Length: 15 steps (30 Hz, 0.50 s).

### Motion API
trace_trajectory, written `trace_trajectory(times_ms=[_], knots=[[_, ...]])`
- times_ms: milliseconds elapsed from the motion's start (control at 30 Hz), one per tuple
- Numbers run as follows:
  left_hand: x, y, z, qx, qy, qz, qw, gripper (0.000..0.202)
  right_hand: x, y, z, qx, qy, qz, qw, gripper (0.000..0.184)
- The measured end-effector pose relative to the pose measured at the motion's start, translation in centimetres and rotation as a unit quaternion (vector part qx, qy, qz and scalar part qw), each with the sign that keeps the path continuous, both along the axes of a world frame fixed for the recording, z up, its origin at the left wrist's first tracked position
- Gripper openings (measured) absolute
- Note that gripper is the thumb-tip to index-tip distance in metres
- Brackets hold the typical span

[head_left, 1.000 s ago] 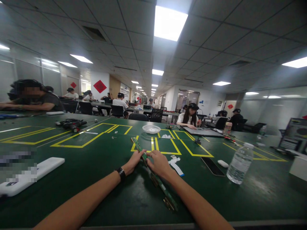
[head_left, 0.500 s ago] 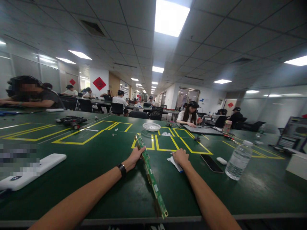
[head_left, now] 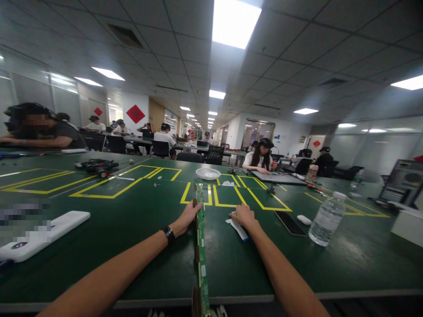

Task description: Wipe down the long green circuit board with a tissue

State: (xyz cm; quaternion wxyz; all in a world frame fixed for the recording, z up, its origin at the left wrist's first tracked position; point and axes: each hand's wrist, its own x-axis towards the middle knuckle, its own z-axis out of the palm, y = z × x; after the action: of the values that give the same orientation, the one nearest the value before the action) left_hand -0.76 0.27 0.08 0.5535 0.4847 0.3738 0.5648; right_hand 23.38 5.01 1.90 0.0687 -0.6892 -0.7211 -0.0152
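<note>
A long narrow green circuit board (head_left: 200, 246) lies on the green table (head_left: 139, 246), running from the yellow floor-tape marks toward the near edge and overhanging it. My left hand (head_left: 187, 216), with a black watch on the wrist, grips the board's left side near its far end. My right hand (head_left: 243, 215) rests with fingers curled on a white ribbon cable with a blue tip (head_left: 238, 228), just right of the board.
A water bottle (head_left: 325, 219), a dark phone (head_left: 290, 223) and a small white object (head_left: 304, 219) lie to the right. A clear dish (head_left: 208, 174) sits beyond the board. A white device (head_left: 42, 235) lies at left; tools (head_left: 97, 166) lie farther back. Other people sit at distant tables.
My right hand left the board and moved right onto the ribbon cable. My left hand swung the board so it now points straight toward me, over the table edge.
</note>
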Motion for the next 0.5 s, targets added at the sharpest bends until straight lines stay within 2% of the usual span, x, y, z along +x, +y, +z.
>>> trace_trajectory(times_ms=[133,300,500], knots=[[0.4,-0.6,0.3,0.027,0.023,-0.007,0.999,0.037,-0.3,-0.3,0.2,-0.011,0.016,0.064,0.998,0.033],[0.7,-0.5,-0.1,0.025,0.032,-0.008,0.999,0.036,-0.3,-0.3,0.1,0.015,0.006,0.023,1.0,0.046],[0.6,-0.3,-0.2,0.026,0.038,-0.008,0.999,0.038,0.5,0.7,-0.4,0.006,0.045,0.046,0.998,0.035]])
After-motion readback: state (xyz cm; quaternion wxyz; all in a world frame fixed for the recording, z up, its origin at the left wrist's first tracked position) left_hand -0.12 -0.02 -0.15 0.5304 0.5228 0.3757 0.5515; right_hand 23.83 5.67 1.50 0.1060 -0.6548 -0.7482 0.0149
